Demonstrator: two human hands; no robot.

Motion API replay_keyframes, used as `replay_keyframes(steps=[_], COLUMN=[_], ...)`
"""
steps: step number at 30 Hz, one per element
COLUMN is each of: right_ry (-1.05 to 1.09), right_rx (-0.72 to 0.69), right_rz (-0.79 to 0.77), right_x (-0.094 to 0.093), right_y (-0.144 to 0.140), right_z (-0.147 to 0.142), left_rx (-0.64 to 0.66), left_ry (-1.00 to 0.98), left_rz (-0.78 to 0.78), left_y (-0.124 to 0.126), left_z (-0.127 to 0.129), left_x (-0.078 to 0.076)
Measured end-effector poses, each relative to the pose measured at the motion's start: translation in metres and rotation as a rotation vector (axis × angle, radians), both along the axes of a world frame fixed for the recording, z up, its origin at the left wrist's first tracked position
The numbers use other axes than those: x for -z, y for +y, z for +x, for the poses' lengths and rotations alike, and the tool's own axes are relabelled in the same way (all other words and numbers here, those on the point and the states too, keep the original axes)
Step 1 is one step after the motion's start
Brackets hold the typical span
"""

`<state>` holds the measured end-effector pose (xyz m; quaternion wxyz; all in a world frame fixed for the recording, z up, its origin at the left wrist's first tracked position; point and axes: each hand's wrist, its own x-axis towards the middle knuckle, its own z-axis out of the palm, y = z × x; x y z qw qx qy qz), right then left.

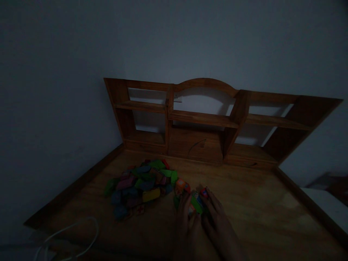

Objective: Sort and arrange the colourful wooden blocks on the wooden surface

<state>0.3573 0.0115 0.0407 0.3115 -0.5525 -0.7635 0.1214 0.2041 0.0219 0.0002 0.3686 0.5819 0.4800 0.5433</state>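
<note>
Our left hand (185, 221) and right hand (218, 218), fingers extended, flank a green block (197, 206) right of the block heap (144, 184), its long axis slanting between them; in this gloom, we cannot tell whether either grips.

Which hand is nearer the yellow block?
Left. The left hand is just right of the yellow block, at the near-left side of the smaller block cluster; the right hand is farther off, at that cluster's right side.
</note>
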Motion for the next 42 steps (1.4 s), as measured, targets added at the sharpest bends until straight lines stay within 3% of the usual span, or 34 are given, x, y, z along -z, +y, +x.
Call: replay_keyframes(steps=[4, 7, 10, 12, 15, 18, 20, 26, 31, 35, 42], right_ry=[0.01, -0.005, -0.037, -0.051, -0.06, -0.048, -0.023, 0.027, 0.052, 0.078, 0.235], right_rx=[0.028, 0.016, 0.008, 0.021, 0.066, 0.084, 0.089, 0.103, 0.132, 0.163, 0.294], right_rz=[0.008, 0.01, 0.02, 0.039, 0.087, 0.117, 0.119, 0.089, 0.104, 0.08, 0.003], right_x=[0.005, 0.004, 0.0, -0.004, -0.006, -0.006, -0.007, -0.013, -0.007, -0.007, -0.016], right_y=[0.001, 0.002, 0.001, -0.001, -0.004, -0.006, -0.007, -0.009, -0.008, -0.009, -0.013], right_z=[0.011, 0.018, 0.022, 0.021, 0.019, 0.017, 0.016, 0.013, 0.015, 0.014, 0.012], left_rx=[0.115, 0.107, 0.026, -0.068, -0.194, -0.438, -0.486, -0.235, -0.136, -0.092, -0.054], left_ry=[-0.115, -0.141, -0.061, 0.048, 0.255, 0.409, 0.536, 0.941, 1.216, 1.285, 1.288], left_rz=[-0.102, -0.108, -0.028, 0.075, 0.27, 0.235, 0.312, 0.373, 0.344, 0.333, 0.319], left_y=[-0.01, -0.012, -0.007, -0.001, 0.01, 0.023, 0.033, 0.07, 0.091, 0.098, 0.1], left_z=[0.013, 0.021, 0.013, -0.009, -0.058, -0.107, -0.131, -0.164, -0.17, -0.165, -0.155], left_x=[-0.018, -0.016, -0.012, -0.019, -0.047, -0.074, -0.08, -0.064, -0.074, -0.082, -0.082])
